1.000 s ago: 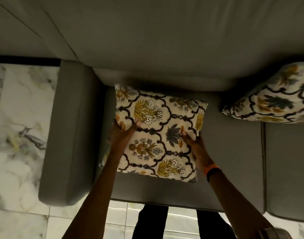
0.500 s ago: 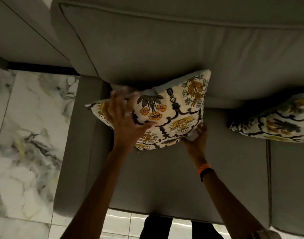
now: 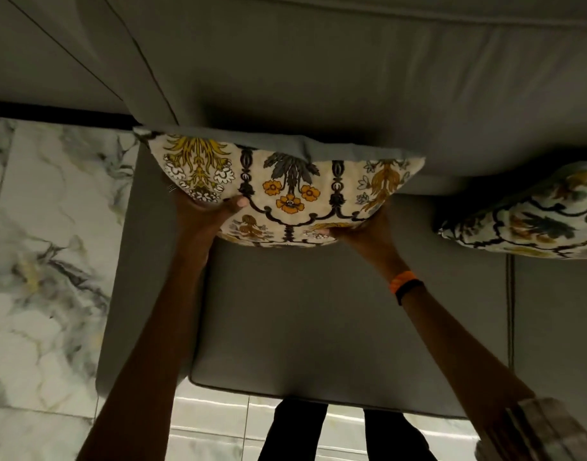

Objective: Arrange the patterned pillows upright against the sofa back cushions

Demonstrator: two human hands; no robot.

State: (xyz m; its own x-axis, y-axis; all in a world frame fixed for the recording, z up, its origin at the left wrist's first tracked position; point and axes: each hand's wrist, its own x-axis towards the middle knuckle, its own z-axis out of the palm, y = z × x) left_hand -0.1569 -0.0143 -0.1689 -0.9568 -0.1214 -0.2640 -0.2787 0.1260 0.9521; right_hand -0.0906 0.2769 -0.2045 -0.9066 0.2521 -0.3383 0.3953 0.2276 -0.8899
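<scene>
A cream pillow with yellow flowers and black scrollwork [image 3: 285,191] stands upright at the sofa's left end, its grey back pressed to the grey back cushion [image 3: 318,78]. My left hand [image 3: 205,214] grips its lower left part, thumb on the patterned face. My right hand [image 3: 368,234] holds its lower right corner from below; an orange and black band is on that wrist. A second patterned pillow [image 3: 531,221] leans against the back cushion at the right edge, partly cut off by the frame.
The grey seat cushion [image 3: 318,311] spreads below the pillow, with a seam to the neighbouring seat at the right. The sofa's left armrest [image 3: 132,261] borders a marble-patterned tile floor [image 3: 45,261]. My dark-trousered legs stand at the front edge.
The pillow lay flat on the seat, was lifted and tipped, and now stands upright against the back cushion. Both hands have shifted to its lower corners.
</scene>
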